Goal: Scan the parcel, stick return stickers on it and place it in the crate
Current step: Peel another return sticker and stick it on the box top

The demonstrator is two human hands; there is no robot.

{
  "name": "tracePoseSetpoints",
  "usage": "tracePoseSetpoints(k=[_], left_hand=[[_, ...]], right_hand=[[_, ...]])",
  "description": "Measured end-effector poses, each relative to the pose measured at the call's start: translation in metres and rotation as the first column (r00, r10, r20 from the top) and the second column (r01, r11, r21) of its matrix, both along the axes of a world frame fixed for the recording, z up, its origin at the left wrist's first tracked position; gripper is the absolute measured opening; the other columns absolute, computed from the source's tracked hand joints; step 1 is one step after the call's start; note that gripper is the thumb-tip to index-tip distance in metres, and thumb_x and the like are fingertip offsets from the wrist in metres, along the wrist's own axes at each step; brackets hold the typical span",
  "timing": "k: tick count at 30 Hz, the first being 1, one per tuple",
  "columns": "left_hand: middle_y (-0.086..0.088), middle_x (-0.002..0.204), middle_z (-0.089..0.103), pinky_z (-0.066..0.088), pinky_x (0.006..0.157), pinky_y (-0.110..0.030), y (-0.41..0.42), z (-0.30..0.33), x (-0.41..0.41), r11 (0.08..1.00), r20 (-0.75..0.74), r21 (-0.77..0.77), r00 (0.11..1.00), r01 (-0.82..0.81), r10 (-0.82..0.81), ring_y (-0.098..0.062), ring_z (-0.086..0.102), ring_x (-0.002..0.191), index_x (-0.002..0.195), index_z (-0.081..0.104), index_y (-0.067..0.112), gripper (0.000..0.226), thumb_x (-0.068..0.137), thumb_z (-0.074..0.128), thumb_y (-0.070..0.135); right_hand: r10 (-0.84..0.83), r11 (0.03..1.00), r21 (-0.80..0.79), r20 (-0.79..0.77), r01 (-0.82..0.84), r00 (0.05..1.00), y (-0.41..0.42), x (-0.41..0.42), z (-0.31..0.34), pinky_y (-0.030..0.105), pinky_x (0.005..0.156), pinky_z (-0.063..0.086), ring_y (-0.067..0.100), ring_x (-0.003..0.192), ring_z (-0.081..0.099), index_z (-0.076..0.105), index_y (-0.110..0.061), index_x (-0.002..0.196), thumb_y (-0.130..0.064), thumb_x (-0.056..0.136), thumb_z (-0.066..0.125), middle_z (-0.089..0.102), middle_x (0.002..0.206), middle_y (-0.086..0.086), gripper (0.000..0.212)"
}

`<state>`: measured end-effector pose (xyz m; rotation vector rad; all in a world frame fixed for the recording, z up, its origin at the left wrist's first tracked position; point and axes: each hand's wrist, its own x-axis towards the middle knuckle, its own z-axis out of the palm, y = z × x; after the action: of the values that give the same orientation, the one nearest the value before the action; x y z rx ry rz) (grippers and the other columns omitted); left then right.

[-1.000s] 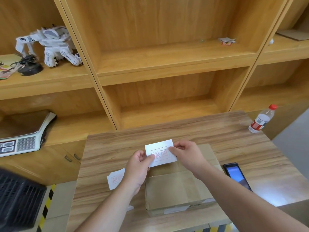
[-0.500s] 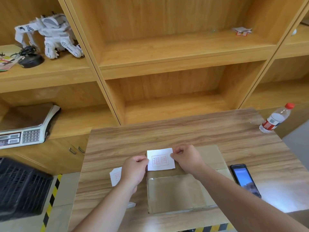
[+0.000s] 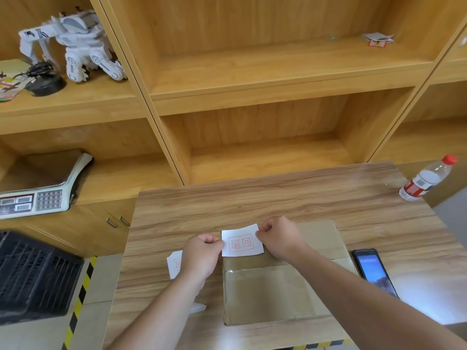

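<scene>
Tabletop [image 3: 252, 203]: one parcel [image 3: 273, 294], apparently two stickers, one sticker [image 3: 241, 242] pinched by left hand [image 3: 202, 256] and right hand [image 3: 280, 238].

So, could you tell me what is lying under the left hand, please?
Another white sticker lies on the table; the left hand covers most of it.

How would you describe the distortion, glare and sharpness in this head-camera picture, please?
Head view: wide-angle bending bows the shelf uprights outward; a bright glare patch whitens the table beside the phone; the sticker between both hands is sharp, its red print legible.
</scene>
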<state>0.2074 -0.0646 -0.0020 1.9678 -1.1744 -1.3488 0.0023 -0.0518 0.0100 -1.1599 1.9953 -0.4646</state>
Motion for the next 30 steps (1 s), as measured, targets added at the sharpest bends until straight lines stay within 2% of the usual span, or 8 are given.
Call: tracePoseSetpoints(k=[6, 13, 15, 18, 21, 24, 26, 30], left_hand=[[0.006, 0.071, 0.071, 0.043, 0.058, -0.026, 0.001, -0.004, 0.000, 0.999, 0.040, -0.045, 0.999, 0.020, -0.018, -0.013, 0.056, 0.060, 0.079, 0.074, 0.020, 0.004, 0.082, 0.072, 0.018], [0.008, 0.074, 0.068, 0.045, 0.061, -0.028, 0.002, -0.003, 0.002, 0.985, 0.149, -0.122, 0.983, 0.125, -0.106, -0.015, 0.061, 0.067, 0.083, 0.067, 0.021, 0.005, 0.085, 0.069, 0.018], [0.011, 0.090, 0.066, 0.046, 0.065, -0.023, 0.005, -0.005, 0.005, 0.932, 0.283, -0.228, 0.935, 0.282, -0.214, -0.011, 0.062, 0.076, 0.089, 0.064, 0.027, 0.010, 0.089, 0.067, 0.017], [0.023, 0.127, 0.058, 0.049, 0.089, -0.025, 0.008, -0.018, 0.009, 0.709, 0.530, -0.378, 0.767, 0.595, -0.362, -0.007, 0.058, 0.105, 0.121, 0.068, 0.035, 0.036, 0.095, 0.058, 0.012], [0.020, 0.149, 0.053, 0.049, 0.101, -0.035, 0.009, -0.030, 0.011, 0.533, 0.719, -0.345, 0.583, 0.773, -0.380, -0.010, 0.052, 0.128, 0.141, 0.058, 0.033, 0.044, 0.102, 0.041, 0.025], [0.024, 0.159, 0.040, 0.049, 0.100, -0.031, 0.016, -0.033, 0.015, 0.544, 0.779, -0.269, 0.512, 0.795, -0.363, -0.004, 0.046, 0.138, 0.150, 0.046, 0.037, 0.053, 0.103, 0.021, 0.038], [0.019, 0.157, 0.045, 0.051, 0.098, -0.031, 0.019, -0.035, 0.015, 0.540, 0.786, -0.299, 0.524, 0.787, -0.328, -0.006, 0.051, 0.137, 0.147, 0.052, 0.032, 0.052, 0.103, 0.025, 0.038], [0.008, 0.141, 0.064, 0.058, 0.089, -0.034, 0.022, -0.039, 0.013, 0.540, 0.784, -0.381, 0.572, 0.750, -0.241, -0.012, 0.066, 0.122, 0.130, 0.070, 0.022, 0.043, 0.101, 0.041, 0.034]], right_hand=[[0.057, 0.998, -0.003, -0.071, -0.057, 0.996, 0.000, 0.002, 0.000, 0.035, 0.067, 0.058, 0.024, 0.081, 0.070, 0.070, -0.016, 0.082, -0.024, 0.085, 0.062, 0.075, 0.081, 0.000, 0.012], [0.112, 0.992, -0.047, -0.153, -0.121, 0.982, 0.002, 0.004, -0.004, 0.034, 0.062, 0.055, 0.024, 0.076, 0.066, 0.060, -0.021, 0.084, -0.022, 0.083, 0.058, 0.069, 0.082, -0.003, 0.003], [0.186, 0.974, -0.081, -0.261, -0.213, 0.947, 0.006, 0.005, -0.007, 0.034, 0.065, 0.051, 0.023, 0.084, 0.062, 0.056, -0.025, 0.093, -0.023, 0.088, 0.057, 0.066, 0.092, -0.004, 0.005], [0.317, 0.843, -0.215, -0.541, -0.493, 0.779, 0.013, 0.011, -0.019, 0.038, 0.084, 0.051, 0.025, 0.108, 0.060, 0.067, -0.025, 0.113, -0.018, 0.090, 0.061, 0.068, 0.116, -0.005, 0.024], [0.337, 0.712, -0.258, -0.690, -0.653, 0.640, 0.024, 0.014, -0.036, 0.038, 0.080, 0.054, 0.021, 0.107, 0.067, 0.073, -0.029, 0.113, -0.026, 0.083, 0.072, 0.073, 0.119, -0.012, 0.030], [0.323, 0.720, -0.246, -0.709, -0.649, 0.627, 0.032, 0.010, -0.042, 0.040, 0.089, 0.058, 0.021, 0.115, 0.069, 0.073, -0.029, 0.120, -0.036, 0.088, 0.061, 0.073, 0.125, -0.012, 0.035], [0.318, 0.752, -0.202, -0.722, -0.627, 0.615, 0.037, 0.006, -0.039, 0.042, 0.095, 0.057, 0.023, 0.119, 0.069, 0.074, -0.026, 0.121, -0.044, 0.090, 0.046, 0.074, 0.126, -0.010, 0.045], [0.299, 0.814, -0.149, -0.721, -0.562, 0.625, 0.045, 0.001, -0.032, 0.047, 0.098, 0.056, 0.026, 0.124, 0.067, 0.076, -0.024, 0.120, -0.050, 0.090, 0.043, 0.074, 0.126, -0.007, 0.052]])
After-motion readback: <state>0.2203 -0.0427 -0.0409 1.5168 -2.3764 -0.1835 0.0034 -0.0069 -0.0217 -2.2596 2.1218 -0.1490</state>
